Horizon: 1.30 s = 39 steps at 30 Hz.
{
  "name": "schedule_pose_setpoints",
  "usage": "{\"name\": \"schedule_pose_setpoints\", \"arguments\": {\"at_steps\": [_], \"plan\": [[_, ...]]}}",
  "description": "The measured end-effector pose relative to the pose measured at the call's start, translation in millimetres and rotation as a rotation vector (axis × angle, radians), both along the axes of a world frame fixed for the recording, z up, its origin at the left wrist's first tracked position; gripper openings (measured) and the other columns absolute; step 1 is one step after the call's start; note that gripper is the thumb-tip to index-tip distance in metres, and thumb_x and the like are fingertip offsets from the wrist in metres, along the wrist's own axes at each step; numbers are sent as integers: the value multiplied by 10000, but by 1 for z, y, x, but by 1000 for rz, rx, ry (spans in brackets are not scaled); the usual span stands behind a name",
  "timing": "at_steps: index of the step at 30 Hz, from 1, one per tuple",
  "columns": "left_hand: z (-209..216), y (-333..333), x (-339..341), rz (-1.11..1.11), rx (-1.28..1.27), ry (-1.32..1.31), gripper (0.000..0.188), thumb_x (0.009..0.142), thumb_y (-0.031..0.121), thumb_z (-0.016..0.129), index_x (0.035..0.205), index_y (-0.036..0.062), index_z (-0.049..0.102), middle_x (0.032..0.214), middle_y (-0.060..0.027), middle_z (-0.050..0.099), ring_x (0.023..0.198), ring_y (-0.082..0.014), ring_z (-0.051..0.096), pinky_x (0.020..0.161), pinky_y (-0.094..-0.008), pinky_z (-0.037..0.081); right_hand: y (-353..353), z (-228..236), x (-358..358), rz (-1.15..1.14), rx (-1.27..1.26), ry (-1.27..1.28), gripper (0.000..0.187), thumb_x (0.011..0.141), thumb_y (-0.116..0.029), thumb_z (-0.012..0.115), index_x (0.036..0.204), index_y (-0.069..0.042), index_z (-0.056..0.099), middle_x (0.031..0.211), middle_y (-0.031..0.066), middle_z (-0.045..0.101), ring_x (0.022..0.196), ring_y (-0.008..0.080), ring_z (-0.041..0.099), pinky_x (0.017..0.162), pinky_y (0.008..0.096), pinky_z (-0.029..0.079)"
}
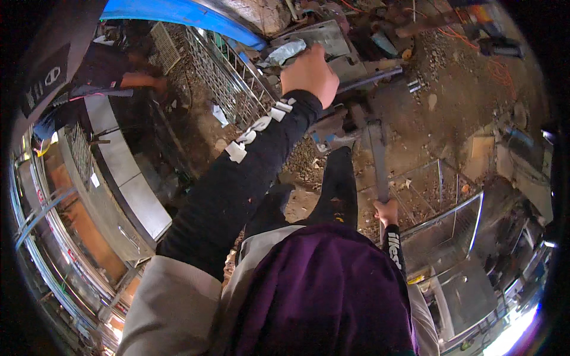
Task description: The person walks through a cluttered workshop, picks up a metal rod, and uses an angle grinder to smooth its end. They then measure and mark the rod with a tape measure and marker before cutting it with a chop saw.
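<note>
Black sleeve (237,178) w/ white patches, purple cloth (320,291), blue tarp (178,15), grey metal bar (377,157).

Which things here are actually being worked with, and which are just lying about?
In hand:
- left hand on a grey metal piece
- right hand gripping a long metal bar

Lying about:
- wire mesh panel
- blue curved sheet
- orange cable
- rubble-strewn ground

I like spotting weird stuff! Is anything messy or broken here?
Yes. The dirt ground is littered with stones and scraps, and an orange cable snakes loose across it. The left hand presses a crumpled grey rag against a metal piece.
</note>
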<state>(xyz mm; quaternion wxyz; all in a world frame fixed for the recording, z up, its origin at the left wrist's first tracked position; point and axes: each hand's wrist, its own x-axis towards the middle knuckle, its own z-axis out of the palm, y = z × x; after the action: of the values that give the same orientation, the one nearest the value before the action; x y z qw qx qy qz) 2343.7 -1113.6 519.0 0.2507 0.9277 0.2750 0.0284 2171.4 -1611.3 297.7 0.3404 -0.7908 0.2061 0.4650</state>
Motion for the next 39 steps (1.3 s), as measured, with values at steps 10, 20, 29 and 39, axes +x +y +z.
{"name": "schedule_pose_setpoints", "arguments": {"at_steps": [10, 20, 29, 39], "plan": [[-28, 32, 20, -61, 108, -11, 311, 862, 227, 583, 1131, 98, 670, 1096, -223, 720, 1037, -423, 684, 900, -528, 536, 67, 22, 11, 219, -313, -265, 604, 691, -425, 799, 1004, 81, 691, 926, 300, 714, 922, 443, 707, 801, 504, 559], [-31, 30, 33, -180, 166, -79, 317, 862, 189, 602, 1154, 81, 664, 1116, -221, 719, 1065, -407, 680, 931, -486, 534, 101, 56, -19, 64, -426, -488, 538, 680, -385, 764, 858, 115, 678, 778, 298, 690, 805, 434, 710, 714, 504, 545], [-29, 26, 25, -139, 139, -17, 308, 890, 221, 598, 1156, 77, 658, 1122, -206, 718, 1054, -406, 678, 895, -499, 541, 91, 49, -8, 133, -296, -285, 554, 685, -425, 763, 854, 98, 690, 855, 307, 700, 851, 464, 697, 758, 509, 557], [-2, 6, 12, 119, 72, 135, 249, 928, 224, 571, 1138, 109, 642, 966, -231, 724, 916, -449, 687, 795, -567, 537, 59, 39, 21, 178, 15, -75, 361, 827, -257, 787, 881, 78, 662, 738, 209, 696, 663, 341, 694, 589, 462, 536]]}}
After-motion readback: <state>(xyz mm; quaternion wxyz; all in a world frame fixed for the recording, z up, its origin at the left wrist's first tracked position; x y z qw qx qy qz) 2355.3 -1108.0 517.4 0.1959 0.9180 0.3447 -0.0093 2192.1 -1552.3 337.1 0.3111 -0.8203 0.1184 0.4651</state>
